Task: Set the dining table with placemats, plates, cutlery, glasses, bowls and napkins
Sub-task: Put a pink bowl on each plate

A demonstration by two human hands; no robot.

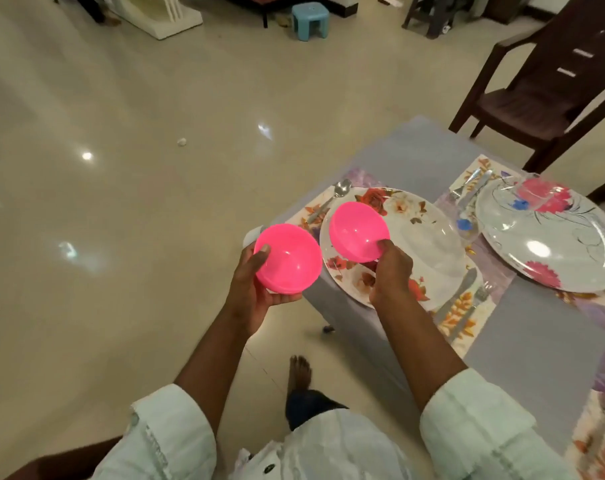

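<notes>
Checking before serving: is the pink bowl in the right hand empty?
Empty: the pink bowl held by the right hand shows only bare glossy interior.

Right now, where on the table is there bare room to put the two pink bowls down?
Free: the grey cloth behind the floral plate, toward the chair, and the grey patch in front of the second plate. Crowded: both placemats, filled by plates and cutlery. Each hand, left and right, holds a pink bowl.
</notes>
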